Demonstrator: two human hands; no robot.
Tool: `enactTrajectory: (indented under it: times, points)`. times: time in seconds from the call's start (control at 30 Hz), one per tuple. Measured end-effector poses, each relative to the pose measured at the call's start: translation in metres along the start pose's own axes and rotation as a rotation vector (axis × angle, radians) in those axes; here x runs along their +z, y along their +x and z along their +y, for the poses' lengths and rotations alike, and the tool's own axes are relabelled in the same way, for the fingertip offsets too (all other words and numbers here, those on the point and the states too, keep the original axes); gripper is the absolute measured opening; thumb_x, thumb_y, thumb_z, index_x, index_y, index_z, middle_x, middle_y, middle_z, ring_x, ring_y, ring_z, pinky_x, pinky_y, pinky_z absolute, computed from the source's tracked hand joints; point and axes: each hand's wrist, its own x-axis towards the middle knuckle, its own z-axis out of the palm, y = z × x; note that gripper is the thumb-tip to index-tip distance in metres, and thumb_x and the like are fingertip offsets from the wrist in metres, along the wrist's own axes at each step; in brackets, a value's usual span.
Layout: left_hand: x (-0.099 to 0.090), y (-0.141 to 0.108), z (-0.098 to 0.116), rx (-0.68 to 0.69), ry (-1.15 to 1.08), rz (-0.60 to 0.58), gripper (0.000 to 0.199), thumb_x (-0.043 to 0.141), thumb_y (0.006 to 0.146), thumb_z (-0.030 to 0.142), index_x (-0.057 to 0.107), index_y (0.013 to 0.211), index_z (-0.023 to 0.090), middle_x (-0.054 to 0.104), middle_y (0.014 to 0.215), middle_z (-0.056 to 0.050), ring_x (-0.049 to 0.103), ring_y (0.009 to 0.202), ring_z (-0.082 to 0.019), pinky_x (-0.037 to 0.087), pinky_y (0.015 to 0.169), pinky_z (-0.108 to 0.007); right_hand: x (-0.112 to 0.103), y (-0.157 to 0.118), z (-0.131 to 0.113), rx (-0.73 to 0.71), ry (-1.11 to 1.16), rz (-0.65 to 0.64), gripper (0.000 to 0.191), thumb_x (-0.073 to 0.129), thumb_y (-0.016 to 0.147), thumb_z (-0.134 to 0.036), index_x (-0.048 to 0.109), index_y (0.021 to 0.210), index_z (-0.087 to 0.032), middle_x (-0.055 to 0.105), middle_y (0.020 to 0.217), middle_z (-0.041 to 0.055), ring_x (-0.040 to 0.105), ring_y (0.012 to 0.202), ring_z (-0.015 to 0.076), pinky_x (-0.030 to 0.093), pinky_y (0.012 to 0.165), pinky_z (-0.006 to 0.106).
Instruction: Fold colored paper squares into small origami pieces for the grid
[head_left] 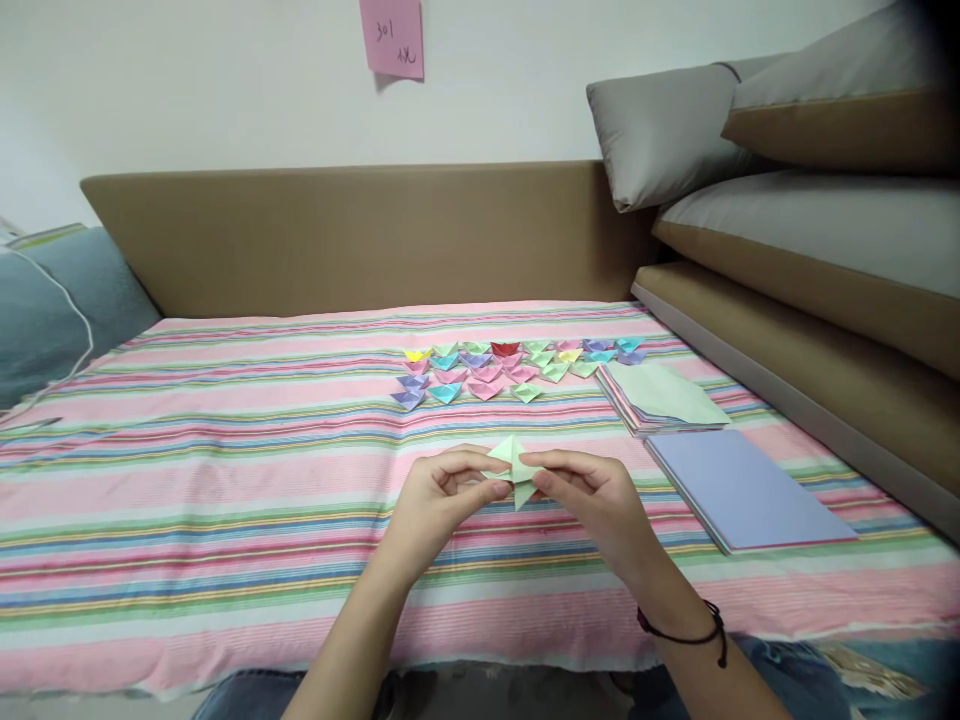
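Between my two hands is a pale green folded paper (514, 462), pointed at its top and bottom, held above the striped cloth. My left hand (455, 487) pinches its left side with thumb and fingers. On the other side, my right hand (589, 490) grips the right edge the same way, a dark cord bracelet on that wrist. Fingertips cover part of the folds. Beyond the hands, several small folded paper boats (486, 373) in pink, blue, green, purple, yellow and red stand in rows on the cloth.
Right of the boats lies a stack of coloured paper (667, 393), with a blue-topped stack (750, 490) nearer me. Grey and brown cushions (817, 230) pile up at the right. A brown backrest (360, 240) closes off the rear, and a white cable (79, 310) runs at the left.
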Motion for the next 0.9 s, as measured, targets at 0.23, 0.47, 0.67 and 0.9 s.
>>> enactTrajectory:
  times: [0.23,0.47,0.67,0.9]
  points:
    - [0.004,0.001,-0.007,0.011,-0.015,0.029,0.017,0.073,0.066,0.024,0.062,0.074,0.014,0.063,0.078,-0.003,0.06,0.068,-0.013,0.048,0.058,-0.021,0.004,0.0,0.002,-0.067,-0.05,0.07,0.022,0.074,0.068,-0.03,0.062,0.082,-0.019,0.067,0.072,0.0018,0.064,0.068,0.0176,0.055,0.062,0.029]
    - [0.014,-0.002,-0.009,0.023,0.088,-0.031,0.051,0.072,0.065,0.015,0.046,0.107,0.024,0.06,0.098,-0.002,0.057,0.066,-0.009,0.042,0.053,-0.016,0.009,-0.001,0.003,-0.057,0.022,0.091,0.039,0.074,0.068,-0.027,0.046,0.094,-0.023,0.062,0.081,-0.0001,0.059,0.066,0.0132,0.05,0.059,0.024]
    - [0.017,0.0,-0.017,0.054,0.266,0.163,0.023,0.064,0.074,0.025,0.061,0.096,0.019,0.061,0.089,-0.002,0.044,0.049,-0.006,0.035,0.044,-0.018,0.013,0.0,0.007,0.001,0.059,0.075,0.029,0.069,0.073,-0.035,0.05,0.09,-0.022,0.06,0.081,0.0003,0.061,0.075,0.0146,0.05,0.065,0.025]
    - [0.02,0.001,-0.017,-0.041,-0.079,0.199,0.037,0.068,0.07,0.028,0.044,0.096,0.02,0.055,0.062,0.006,0.05,0.052,-0.009,0.04,0.05,-0.018,0.012,0.002,0.011,0.016,0.04,0.13,0.032,0.073,0.068,-0.029,0.052,0.091,-0.021,0.065,0.077,0.0008,0.062,0.074,0.0163,0.051,0.067,0.027]
